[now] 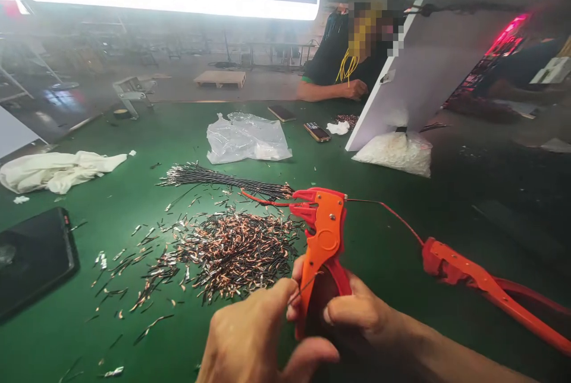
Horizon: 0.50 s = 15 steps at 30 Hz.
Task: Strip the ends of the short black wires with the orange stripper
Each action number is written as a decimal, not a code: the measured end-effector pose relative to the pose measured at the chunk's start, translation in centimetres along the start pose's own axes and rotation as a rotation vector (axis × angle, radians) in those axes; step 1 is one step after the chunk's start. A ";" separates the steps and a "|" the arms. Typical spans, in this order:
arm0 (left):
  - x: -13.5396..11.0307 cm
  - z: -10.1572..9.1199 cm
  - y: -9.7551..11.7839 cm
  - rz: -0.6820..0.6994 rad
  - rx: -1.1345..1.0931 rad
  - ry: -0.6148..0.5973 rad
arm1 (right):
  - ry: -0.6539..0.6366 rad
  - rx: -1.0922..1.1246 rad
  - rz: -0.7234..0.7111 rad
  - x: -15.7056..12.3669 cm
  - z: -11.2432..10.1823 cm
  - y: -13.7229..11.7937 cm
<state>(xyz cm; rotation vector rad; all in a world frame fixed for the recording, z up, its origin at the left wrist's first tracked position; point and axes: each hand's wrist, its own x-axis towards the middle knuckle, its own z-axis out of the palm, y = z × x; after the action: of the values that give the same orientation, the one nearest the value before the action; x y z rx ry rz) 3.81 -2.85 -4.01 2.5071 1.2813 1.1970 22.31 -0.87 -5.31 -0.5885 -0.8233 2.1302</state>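
My right hand [361, 311] is wrapped around the handles of an orange-and-red wire stripper [328, 222], its jaws pointing left. My left hand [250, 329] is beside the handles, thumb stretched apart from the fingers. A thin short wire piece [307, 289] crosses the handle near my left fingertips; whether a finger touches it I cannot tell. Left of the jaws lies a red wire [263, 200]. Beyond it is a bundle of black wires [223, 178] with bare copper at the near end. Below is a heap of short black offcuts with copper and silvery ends [236, 249].
A second wire stripper [473, 276] lies at right. On the green table [151, 127] are a clear plastic bag [247, 139], a tied bag [397, 154], a white cloth [62, 170], a dark tablet-like device [35, 261] and a phone [317, 131]. A person [334, 56] sits opposite, beside a white panel [414, 74].
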 end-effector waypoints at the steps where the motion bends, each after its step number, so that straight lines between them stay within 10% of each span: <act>1: -0.2 0.4 0.2 0.004 0.000 -0.019 | 0.040 0.019 0.001 0.1 0.2 -0.1; 9: -1.6 2.7 -0.2 -0.075 0.149 -0.062 | 0.104 -0.087 0.027 0.2 0.3 0.5; 15: -0.4 0.3 -0.2 -0.298 0.069 -0.042 | 0.061 -0.049 -0.014 -0.4 -0.1 -0.1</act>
<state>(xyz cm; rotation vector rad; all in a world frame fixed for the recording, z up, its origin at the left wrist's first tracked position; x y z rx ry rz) 3.78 -2.92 -4.56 2.2646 1.6385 1.0428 22.64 -1.06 -5.19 -0.6677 -0.8456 2.0741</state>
